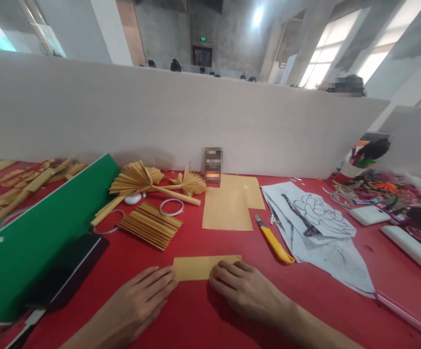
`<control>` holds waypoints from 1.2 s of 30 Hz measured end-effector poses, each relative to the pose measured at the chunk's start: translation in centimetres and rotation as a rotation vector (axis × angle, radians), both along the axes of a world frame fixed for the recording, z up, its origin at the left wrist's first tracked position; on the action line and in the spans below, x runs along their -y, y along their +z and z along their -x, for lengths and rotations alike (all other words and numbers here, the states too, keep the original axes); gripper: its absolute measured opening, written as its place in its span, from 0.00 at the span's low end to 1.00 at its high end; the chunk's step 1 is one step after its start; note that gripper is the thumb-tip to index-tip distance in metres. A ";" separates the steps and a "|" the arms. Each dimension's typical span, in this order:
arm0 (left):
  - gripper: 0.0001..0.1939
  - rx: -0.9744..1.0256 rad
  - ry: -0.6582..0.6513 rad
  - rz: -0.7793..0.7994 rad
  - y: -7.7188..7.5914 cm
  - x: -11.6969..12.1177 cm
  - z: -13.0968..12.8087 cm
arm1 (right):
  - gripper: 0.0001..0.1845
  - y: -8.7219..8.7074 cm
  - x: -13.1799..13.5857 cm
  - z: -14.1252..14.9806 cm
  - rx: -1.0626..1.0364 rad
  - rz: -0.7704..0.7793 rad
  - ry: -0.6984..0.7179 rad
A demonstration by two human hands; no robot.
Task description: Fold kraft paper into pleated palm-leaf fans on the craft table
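Note:
A narrow piece of tan paper point(194, 268), which looks folded, lies on the red tabletop in front of me. Its left end is touched by the fingertips of my left hand point(143, 300), whose fingers are stretched out side by side, thumb hidden. My right hand point(241, 286) curls over the paper's right part with bent fingers pressed together on it; the thumb is out of sight. Beyond the paper lie flat tan sheets point(226, 213) and a pleated tan paper piece point(151, 225). A yellow utility knife point(276, 245) with its blade pointing away rests to the right.
Folded paper fans point(135, 177) and rings of white wire point(171, 207) lie behind left. A green board point(21, 252) leans near a black phone point(72, 271) with a cable. Right are printed flower drawings point(319, 213), white cases point(412, 247) and a pen cup point(351, 169). A white partition point(159, 116) rises behind.

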State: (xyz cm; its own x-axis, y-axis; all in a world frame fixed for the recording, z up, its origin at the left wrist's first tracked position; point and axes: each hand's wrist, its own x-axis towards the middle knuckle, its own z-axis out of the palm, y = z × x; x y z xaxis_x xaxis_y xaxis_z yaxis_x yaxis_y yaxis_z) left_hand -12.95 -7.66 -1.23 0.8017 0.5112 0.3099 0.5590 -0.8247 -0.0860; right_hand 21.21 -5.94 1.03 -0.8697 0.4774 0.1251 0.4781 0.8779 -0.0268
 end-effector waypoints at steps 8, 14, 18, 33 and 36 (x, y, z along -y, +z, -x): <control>0.30 -0.072 0.021 -0.054 -1.2 0.3 1.7 | 0.21 0.2 1.0 -5.1 -0.042 0.008 -0.053; 0.26 -0.034 0.030 -0.174 -0.7 0.8 0.3 | 0.17 0.4 1.2 -6.4 -0.056 -0.139 -0.058; 0.18 0.061 0.064 -0.221 -0.7 -0.3 -3.1 | 0.15 0.0 0.8 -3.0 -0.138 -0.187 -0.131; 0.20 0.057 0.326 0.005 -1.3 -0.2 -8.1 | 0.07 -1.4 -1.0 1.2 -0.041 -0.041 -0.274; 0.17 0.086 0.407 0.161 -0.3 -1.4 -8.4 | 0.08 -0.6 -2.4 1.4 -0.043 0.053 -0.450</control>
